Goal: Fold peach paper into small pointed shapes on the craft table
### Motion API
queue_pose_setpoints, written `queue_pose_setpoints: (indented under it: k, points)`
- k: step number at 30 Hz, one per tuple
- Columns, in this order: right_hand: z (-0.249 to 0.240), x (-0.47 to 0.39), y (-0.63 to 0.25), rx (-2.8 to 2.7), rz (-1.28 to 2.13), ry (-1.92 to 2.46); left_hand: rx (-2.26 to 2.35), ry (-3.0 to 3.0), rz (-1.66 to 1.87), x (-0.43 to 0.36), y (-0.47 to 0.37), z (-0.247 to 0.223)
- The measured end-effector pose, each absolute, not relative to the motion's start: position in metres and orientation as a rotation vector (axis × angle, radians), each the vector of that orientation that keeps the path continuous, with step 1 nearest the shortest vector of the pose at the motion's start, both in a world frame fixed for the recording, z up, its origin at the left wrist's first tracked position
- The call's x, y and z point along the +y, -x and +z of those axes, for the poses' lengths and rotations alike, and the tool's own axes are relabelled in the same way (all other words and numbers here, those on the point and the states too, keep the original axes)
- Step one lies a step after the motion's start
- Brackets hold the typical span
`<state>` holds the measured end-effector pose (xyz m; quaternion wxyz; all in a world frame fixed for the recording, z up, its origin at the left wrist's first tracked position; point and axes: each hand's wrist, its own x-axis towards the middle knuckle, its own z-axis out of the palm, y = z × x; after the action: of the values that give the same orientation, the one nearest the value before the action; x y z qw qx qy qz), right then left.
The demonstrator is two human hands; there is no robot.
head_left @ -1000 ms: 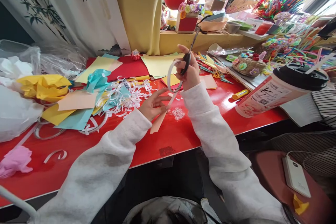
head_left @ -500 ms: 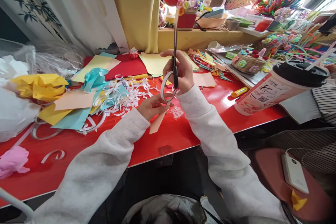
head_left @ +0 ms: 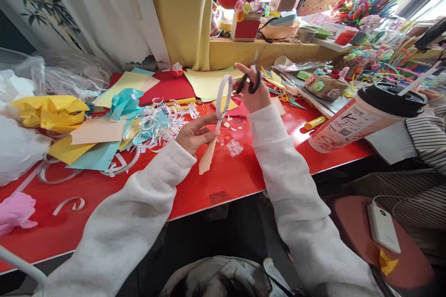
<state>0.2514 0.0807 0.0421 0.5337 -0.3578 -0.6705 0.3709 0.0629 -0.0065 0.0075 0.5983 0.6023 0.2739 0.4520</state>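
My left hand [head_left: 197, 133] pinches a piece of peach paper [head_left: 206, 158], which hangs down below the fingers. From the same pinch a white paper strip [head_left: 223, 95] rises in a tall loop. My right hand [head_left: 256, 93] holds black-handled scissors [head_left: 251, 81] just right of the loop, their blades pointing up and away and slightly apart. The scissors do not appear to touch the strip. Small paper bits [head_left: 226, 125] and a patch of white shreds [head_left: 234, 147] lie on the red table beneath my hands.
Curled white paper shreds [head_left: 162, 132] and coloured sheets [head_left: 99, 131] cover the table's left side. A lidded drink cup [head_left: 362, 118] leans at the right, near a yellow tube [head_left: 315, 123]. Craft materials crowd the back ledge [head_left: 296, 48]. A striped sleeve [head_left: 427, 137] of another person shows at far right.
My right hand has moved right, away from the left hand, and the scissors have tilted and turned. The strip's loop now stands higher above my left hand.
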Motion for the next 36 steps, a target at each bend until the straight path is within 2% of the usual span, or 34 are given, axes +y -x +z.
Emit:
queue_pose_setpoints:
  k: [9,13,17,27,36]
  points:
    - [0.036,0.049,-0.269,-1.638,1.004,0.87,0.708,-1.35,1.079,-0.005,-0.061,0.009]
    - [0.021,0.025,-0.274,-1.824,1.225,0.647,0.758,-1.371,1.058,-0.003,-0.058,0.009]
    - [0.013,0.015,-0.283,-2.008,1.413,0.598,0.804,-1.409,1.054,-0.003,-0.057,0.008]
    - [0.003,0.005,-0.269,-2.272,1.482,1.01,0.855,-1.592,1.0,-0.003,-0.042,0.005]
    - [0.006,0.0,-0.262,-2.183,1.59,1.129,0.886,-1.646,0.848,-0.004,-0.035,-0.001]
